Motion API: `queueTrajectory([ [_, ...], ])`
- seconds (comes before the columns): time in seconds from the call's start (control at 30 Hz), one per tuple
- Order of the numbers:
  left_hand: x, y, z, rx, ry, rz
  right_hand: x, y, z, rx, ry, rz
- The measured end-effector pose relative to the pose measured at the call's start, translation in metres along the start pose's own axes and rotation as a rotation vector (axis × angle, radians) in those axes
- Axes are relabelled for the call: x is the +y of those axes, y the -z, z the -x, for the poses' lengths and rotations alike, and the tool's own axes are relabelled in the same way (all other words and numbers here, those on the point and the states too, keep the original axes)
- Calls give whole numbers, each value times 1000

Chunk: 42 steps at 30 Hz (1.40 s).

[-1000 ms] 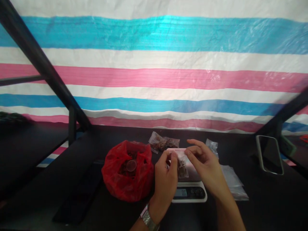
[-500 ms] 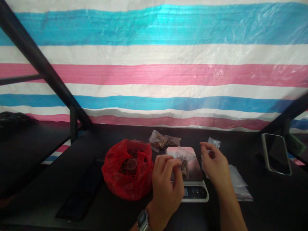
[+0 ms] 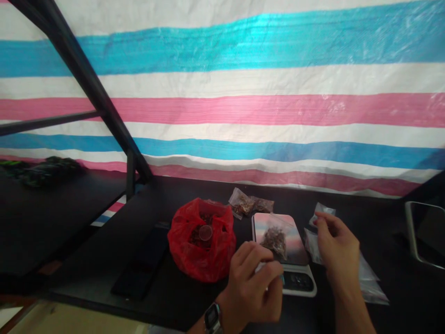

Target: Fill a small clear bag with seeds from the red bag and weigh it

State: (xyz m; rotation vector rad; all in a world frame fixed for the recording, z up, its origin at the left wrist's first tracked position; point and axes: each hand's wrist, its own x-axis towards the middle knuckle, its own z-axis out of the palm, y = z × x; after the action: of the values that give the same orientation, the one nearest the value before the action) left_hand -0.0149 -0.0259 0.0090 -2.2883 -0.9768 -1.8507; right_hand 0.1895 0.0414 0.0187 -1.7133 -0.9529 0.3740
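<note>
My left hand (image 3: 257, 283) is curled closed in front of a kitchen scale (image 3: 299, 292), covering its near left corner. Whether anything is in those fingers is hidden. On the scale's plate lies a clear zip bag (image 3: 274, 241) filled with brown dried bits. My right hand (image 3: 340, 246) hovers to the right of the scale, its fingertips pinched together at a small clear bag (image 3: 325, 210). What it pinches is too small to make out. Left of the scale stands a red plastic bag (image 3: 184, 260), open at the top, with dried brown bits and a small clear cup (image 3: 205, 233) inside.
Two filled clear bags (image 3: 243, 204) lie behind the scale. Flat clear zip bags (image 3: 371, 283) lie beyond my right wrist. A dark phone-like slab (image 3: 139, 269) is at the left, and a phone (image 3: 427, 232) leans at the right. A striped sheet (image 3: 243, 106) hangs behind.
My left hand has drawn back from the filled bag on the scale toward the scale's front. My right hand's fingertips have come together at the small bag. The view has turned left.
</note>
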Motion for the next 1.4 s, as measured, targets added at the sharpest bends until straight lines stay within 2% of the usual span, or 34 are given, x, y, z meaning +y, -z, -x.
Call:
queueTrajectory([
  [0.33, -7, 21, -7, 41, 64, -30, 4, -5, 0, -8, 28, -28],
  [0.63, -13, 34, -8, 26, 70, -57, 2, -5, 1, -31, 20, -18],
  [0.7, -12, 37, -9, 30, 65, -63, 3, -6, 1, -65, 51, 17],
  [0.87, -14, 39, -9, 32, 67, -67, 7, -14, 7, -210, 327, 203],
  [0.97, -17, 38, -9, 37, 75, -64, 8, -18, 10, -276, 351, 218],
  [1.07, -17, 36, -11, 67, 101, -51, 2, -17, 13, -346, 351, 85],
  [1.13, -18, 31, -13, 104, 158, -31, -6, -15, 17, -413, 328, -79],
  [1.2, -20, 25, -14, 118, 286, -10, -16, -13, 22, -513, 280, -239],
  [1.3, -25, 14, -14, 27, 551, 63, -29, -16, 33, -641, 232, -385],
  [1.4, -30, 6, -14, -54, 734, 184, -35, -22, 41, -651, 226, -438],
])
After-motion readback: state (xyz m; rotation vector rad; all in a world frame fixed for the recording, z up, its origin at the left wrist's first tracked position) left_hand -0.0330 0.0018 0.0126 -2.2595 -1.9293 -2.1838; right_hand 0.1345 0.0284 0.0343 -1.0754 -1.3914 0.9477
